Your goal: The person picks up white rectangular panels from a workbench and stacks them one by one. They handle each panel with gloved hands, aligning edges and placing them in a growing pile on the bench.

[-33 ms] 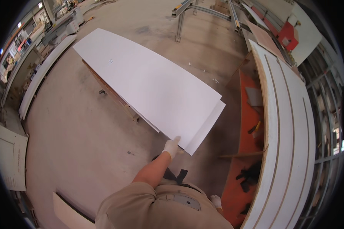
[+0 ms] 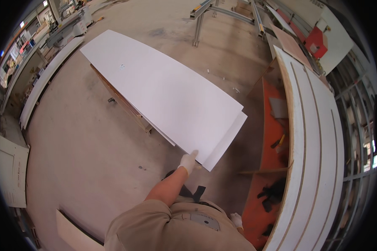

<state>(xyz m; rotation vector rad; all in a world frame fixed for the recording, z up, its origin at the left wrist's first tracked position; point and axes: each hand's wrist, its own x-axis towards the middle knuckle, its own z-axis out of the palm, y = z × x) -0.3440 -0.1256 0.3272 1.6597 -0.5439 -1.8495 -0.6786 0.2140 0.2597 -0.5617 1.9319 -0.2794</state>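
Observation:
Long white panels lie stacked before me, the top one slightly offset so that a lower panel shows along the near right end. My left hand, in a pale glove, is closed on the near corner, its thumb on the upper face and its fingers going under the edge. Low at my right side hangs my right hand, also gloved and partly covered by my body, beside the orange shelf. Its fingers are too small and hidden to read.
A wooden support shows under the stack. On the right stands a workbench with a grooved white top; a yellow-handled tool and black gloves rest on its orange shelf. A metal frame is farther off. Another board is at lower left.

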